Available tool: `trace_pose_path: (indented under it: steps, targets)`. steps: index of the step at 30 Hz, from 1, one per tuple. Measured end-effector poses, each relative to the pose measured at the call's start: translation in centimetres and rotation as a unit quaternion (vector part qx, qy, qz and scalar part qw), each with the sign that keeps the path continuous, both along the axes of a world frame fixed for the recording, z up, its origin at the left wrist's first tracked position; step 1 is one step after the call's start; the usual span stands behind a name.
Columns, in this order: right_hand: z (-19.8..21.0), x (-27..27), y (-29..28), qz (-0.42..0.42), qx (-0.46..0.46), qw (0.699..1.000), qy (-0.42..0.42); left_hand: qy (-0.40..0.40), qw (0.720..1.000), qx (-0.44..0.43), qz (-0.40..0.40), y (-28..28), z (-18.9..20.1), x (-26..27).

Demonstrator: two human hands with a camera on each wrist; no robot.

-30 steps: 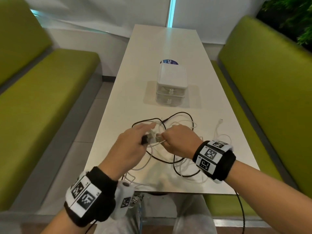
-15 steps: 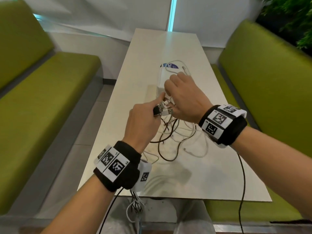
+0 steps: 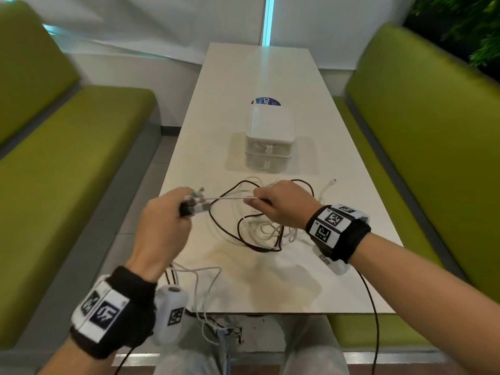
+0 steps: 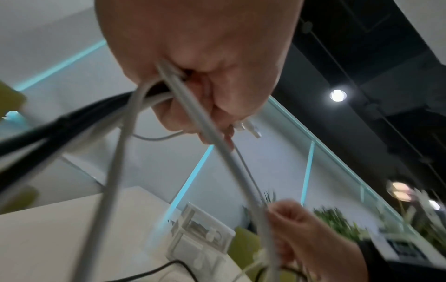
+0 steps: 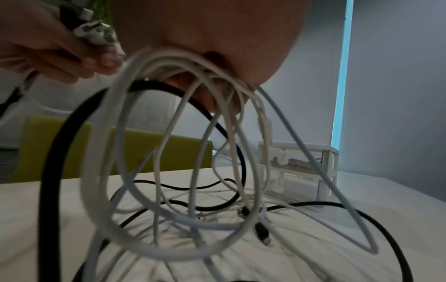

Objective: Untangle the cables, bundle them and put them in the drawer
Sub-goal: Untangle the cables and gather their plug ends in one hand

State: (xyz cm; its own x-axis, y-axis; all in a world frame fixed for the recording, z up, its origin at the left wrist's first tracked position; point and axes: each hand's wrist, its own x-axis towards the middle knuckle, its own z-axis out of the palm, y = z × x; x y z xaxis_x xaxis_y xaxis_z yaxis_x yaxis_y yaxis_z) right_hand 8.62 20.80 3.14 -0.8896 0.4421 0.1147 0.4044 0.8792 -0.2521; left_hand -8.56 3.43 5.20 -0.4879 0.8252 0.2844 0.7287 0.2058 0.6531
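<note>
The left hand (image 3: 162,226) is curled round a clutch of cable plugs (image 3: 195,204), black and white ends bunched together and sticking out past the thumb, held above the bench (image 3: 270,77) near its left edge. The right hand (image 3: 281,205) pinches several white strands pulled across from those plugs, so a short run of white cable (image 3: 230,198) stretches taut between the two hands. In the right wrist view the fingers (image 5: 205,99) are closed over a sheaf of white loops that hang down to the bench top. Below and between the hands lies the tangle of cables (image 3: 259,231): a black cable (image 3: 243,185) loops widely round a heap of white ones, touching the bench, with one loose white plug (image 3: 332,182) lying off to the right toward the bench's right edge. More white leads trail over the near edge and hang down in front of the person's knees. The drawer unit (image 3: 269,142), a small white box with two clear drawers, both closed, stands in the middle of the bench just beyond the tangle, with bare bench on both sides and behind it. Green seats (image 3: 67,158) flank the bench on both sides.
</note>
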Motion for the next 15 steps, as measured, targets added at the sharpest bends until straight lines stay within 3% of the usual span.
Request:
trace_pose_path:
  steps: [5, 11, 15]
  targets:
    - [0.2, -0.1, 0.1, -0.038, -0.037, 0.998, 0.016, -0.082, 0.994, 0.006, 0.070, -0.7, 0.0, -1.6]
    - [-0.5, 0.9, 0.0, -0.031, -0.098, 0.995, 0.012, -0.001, 0.985, -0.160, 0.061, 0.5, -1.5, -1.9]
    - [-1.4, 1.2, -0.4, -0.029, -0.019, 0.999, -0.018, -0.013, 0.999, -0.031, -0.016, 1.2, -1.1, 2.1]
